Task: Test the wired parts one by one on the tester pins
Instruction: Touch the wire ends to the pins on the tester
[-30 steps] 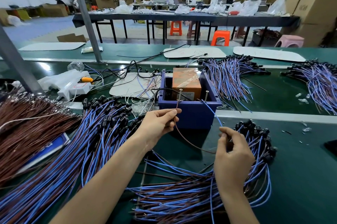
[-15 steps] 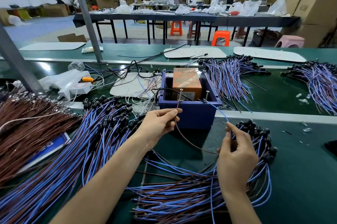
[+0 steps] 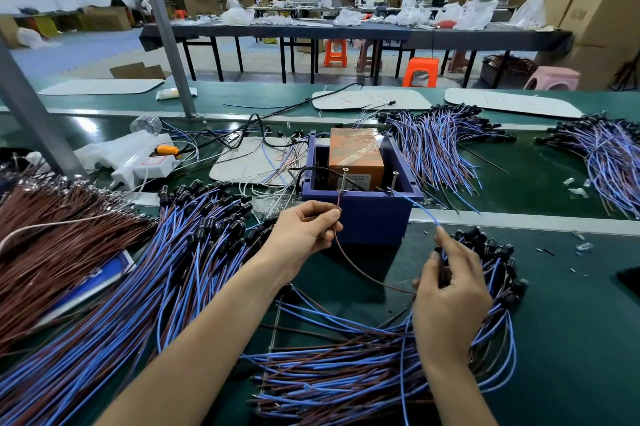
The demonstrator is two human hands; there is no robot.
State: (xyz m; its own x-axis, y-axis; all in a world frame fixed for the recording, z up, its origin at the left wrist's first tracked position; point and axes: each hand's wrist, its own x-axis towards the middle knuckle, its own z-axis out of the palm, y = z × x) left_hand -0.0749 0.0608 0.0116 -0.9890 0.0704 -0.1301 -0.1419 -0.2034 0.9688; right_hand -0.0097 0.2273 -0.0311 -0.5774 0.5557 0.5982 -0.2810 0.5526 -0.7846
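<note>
The left hand's fingers are clamped, thumb against index, on a brown lead, whose upper end lies against the left tester pin. This hand sits where it sat a second ago. The right hand has drifted a little up and to the right. Its index finger now stands straighter, with the thumb close beside it. They hold a blue lead that slants from the fingertip to the foot of the right tester pin. The brown lead curves low between the two hands into the right palm.

Both pins stand upright on the near edge of a blue box with an orange block inside it. Under the right hand lies a loose heap of wired parts, blue and brown leads with black caps along its far edge. A longer pile fans out to the left, beside a bundle of brown wires.

The worktop is dark green. Behind the box are a white power strip, tangled black cables and two more blue bundles. Beyond stand long dark tables, orange stools and stacked cardboard boxes, with a few people working far off.
</note>
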